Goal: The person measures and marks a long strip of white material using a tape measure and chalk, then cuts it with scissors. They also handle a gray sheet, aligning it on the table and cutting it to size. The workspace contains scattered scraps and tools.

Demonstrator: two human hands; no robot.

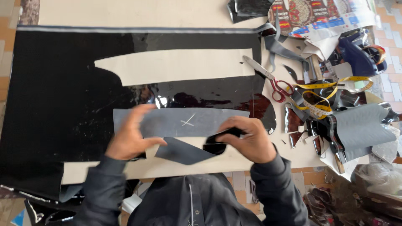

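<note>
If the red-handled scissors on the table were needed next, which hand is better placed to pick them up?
Probably the right hand: the scissors lie on its side, up and to the right. The left hand presses on the grey strip, farther off. But the right grips a black piece.

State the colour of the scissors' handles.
Red, on the scissors beside the yellow tape measure; head view.

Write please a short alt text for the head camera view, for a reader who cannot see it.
Seen from above, a person's left hand presses a grey cut piece flat on a glossy black sheet, while the right hand grips a small black piece. Red-handled scissors and a yellow measuring tape lie to the right.
</note>
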